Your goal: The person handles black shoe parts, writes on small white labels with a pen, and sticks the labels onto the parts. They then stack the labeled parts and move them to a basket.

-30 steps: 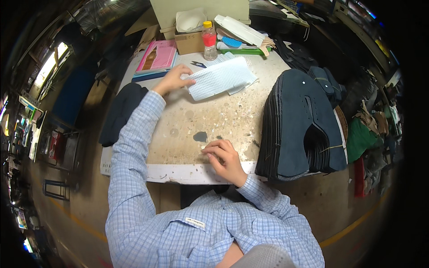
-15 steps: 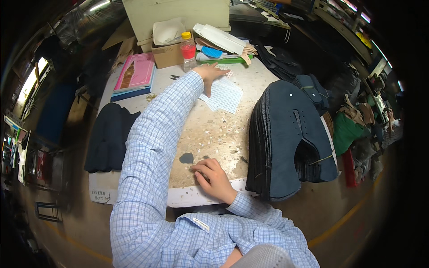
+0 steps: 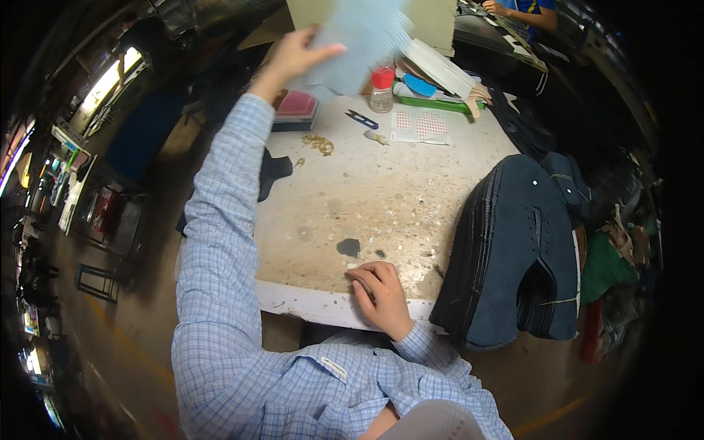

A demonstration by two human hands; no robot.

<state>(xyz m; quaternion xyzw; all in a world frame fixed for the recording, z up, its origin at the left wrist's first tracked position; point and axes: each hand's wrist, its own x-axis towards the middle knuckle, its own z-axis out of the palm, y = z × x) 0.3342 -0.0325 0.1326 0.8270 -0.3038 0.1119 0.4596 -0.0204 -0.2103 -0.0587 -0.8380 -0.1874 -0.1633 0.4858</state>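
My left hand (image 3: 290, 60) is raised over the far left of the table, closed on light-blue printed paper sheets (image 3: 359, 45) that are blurred by motion. My right hand (image 3: 383, 297) rests near the table's front edge, fingers loosely bent and thumb apart, with nothing visible in it. Just beyond its fingertips lies a small dark scrap (image 3: 348, 247). To its right stands a tall stack of dark blue shoe uppers (image 3: 506, 213), with a smaller banded bundle (image 3: 568, 180) behind. A white sheet of red dot stickers (image 3: 420, 127) lies flat at the far side.
Blue thread snips (image 3: 361, 119), a small pale bulb-shaped item (image 3: 375, 137) and yellowish rubber bands (image 3: 317, 144) lie on the worn table (image 3: 315, 213). Behind are a bottle (image 3: 381, 92), a green tray (image 3: 433, 105) and pink notebooks (image 3: 295, 103). Another person's arm (image 3: 539, 16) shows at the far right.
My left hand has picked up the light-blue sheets and swung them up and leftward, uncovering the red-dot sheet. My right hand stays at the table edge. The view has shifted.
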